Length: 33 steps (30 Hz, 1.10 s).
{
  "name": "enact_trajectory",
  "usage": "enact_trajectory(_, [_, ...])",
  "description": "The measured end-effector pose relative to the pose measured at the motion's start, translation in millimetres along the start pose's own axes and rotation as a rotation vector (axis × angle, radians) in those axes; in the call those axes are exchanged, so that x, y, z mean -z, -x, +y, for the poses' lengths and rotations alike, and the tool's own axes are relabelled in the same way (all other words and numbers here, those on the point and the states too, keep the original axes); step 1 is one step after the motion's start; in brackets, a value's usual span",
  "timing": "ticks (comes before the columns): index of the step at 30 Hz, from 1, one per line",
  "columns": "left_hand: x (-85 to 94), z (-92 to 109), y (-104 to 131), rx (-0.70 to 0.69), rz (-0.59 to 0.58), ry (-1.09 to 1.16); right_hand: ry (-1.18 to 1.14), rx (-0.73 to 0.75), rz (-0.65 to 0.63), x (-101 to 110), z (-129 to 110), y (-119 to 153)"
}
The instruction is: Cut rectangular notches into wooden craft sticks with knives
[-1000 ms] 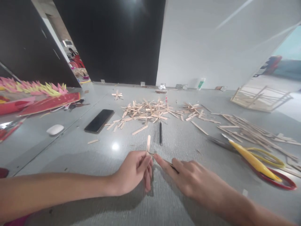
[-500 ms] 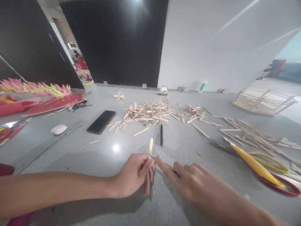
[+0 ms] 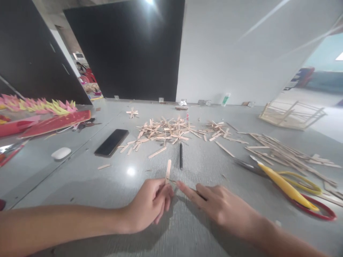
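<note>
the left hand point(image 3: 150, 206) pinches with curled fingers point(image 3: 165, 195); the right hand point(image 3: 217, 205), near it, points its index finger point(image 3: 187, 192) leftward.

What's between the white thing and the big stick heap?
In the head view, a dark phone lies between the white thing and the heap.

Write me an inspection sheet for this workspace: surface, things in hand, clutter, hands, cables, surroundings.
Surface: grey tabletop, seam at left, bright reflection near the middle.
Things in hand: short wooden stick; thin tool, type unclear, tip close to the stick, contact unclear.
Clutter: heap of wooden pieces, phone, white rounded object, black rod; yellow-handled tool lying across scissors.
Left hand: pinches the stick.
Right hand: grips the thin tool, index finger extended.
Cables: nothing seen for certain.
Surroundings: black panel and white panel behind the table.
</note>
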<state>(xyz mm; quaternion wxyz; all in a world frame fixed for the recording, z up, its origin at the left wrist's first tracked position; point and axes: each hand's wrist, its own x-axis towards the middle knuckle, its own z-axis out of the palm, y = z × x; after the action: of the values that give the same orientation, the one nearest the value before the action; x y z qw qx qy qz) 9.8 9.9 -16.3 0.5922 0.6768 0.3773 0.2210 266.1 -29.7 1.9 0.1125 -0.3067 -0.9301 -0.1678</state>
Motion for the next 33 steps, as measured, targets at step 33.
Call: enact_trajectory(33, [-1.4, 9, 0, 0.037, -0.056, -0.087, 0.076, -0.094, -0.120, 23, -19, -21])
